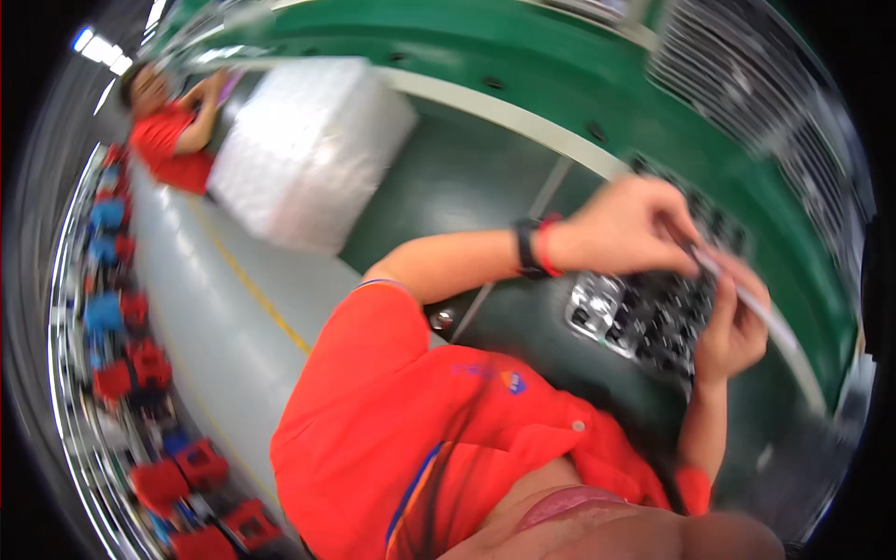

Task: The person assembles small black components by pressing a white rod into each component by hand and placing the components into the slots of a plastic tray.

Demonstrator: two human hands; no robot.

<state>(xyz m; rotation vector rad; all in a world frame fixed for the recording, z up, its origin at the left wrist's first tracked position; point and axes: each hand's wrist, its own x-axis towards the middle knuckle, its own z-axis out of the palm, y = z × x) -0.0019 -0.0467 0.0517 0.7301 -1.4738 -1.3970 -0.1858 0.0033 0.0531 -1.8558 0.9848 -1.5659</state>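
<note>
My left hand, with a black watch and a red band at the wrist, is closed in a pinch at one end of a thin white strip. My right hand is closed on the same strip, its fingers close to those of the left. Blur hides the fine detail between the fingertips. Below both hands lies a clear plastic tray holding several small dark parts; my hands and forearms cover some of it.
A tall stack wrapped in bubble film stands on the dark green bench. Racked trays are at the far right. Another person in red works at the far left. Beyond a grey aisle are red and blue seats or bins.
</note>
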